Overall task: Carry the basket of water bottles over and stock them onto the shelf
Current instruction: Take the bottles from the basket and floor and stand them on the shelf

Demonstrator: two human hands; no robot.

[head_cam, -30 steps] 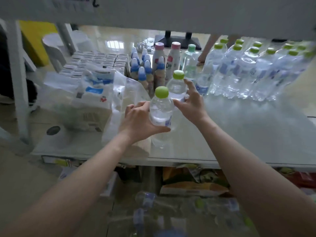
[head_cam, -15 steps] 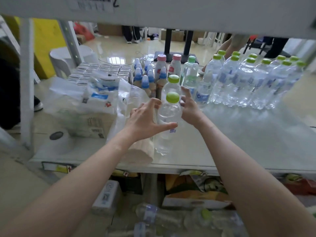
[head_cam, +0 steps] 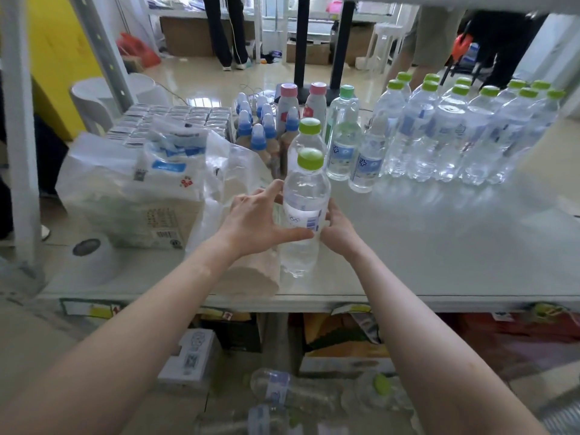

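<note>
A clear water bottle with a green cap (head_cam: pixel 306 208) stands near the front of the white shelf board (head_cam: pixel 439 262). My left hand (head_cam: pixel 257 221) cups its left side, thumb across the label and fingers spread. My right hand (head_cam: pixel 340 229) presses on its right side, fingers hidden behind it. A second green-capped bottle (head_cam: pixel 309 138) stands just behind it, untouched. A block of matching bottles (head_cam: pixel 455 133) fills the back right of the shelf. More bottles (head_cam: pixel 276 387) lie below the shelf at the bottom of the view; the basket around them is too blurred to make out.
A wrapped tissue pack (head_cam: pixel 131 196) and a paper roll (head_cam: pixel 91 255) sit left of my hands. Small blue-capped bottles (head_cam: pixel 260 133) and pink-capped bottles (head_cam: pixel 288 105) stand behind. A shelf post (head_cam: pixel 22 136) rises at the left. People's legs (head_cam: pixel 226 29) stand beyond.
My right hand let go of the rear bottle and drew back to the front bottle's right side. The front bottle came down onto the shelf board, my left hand staying on it.
</note>
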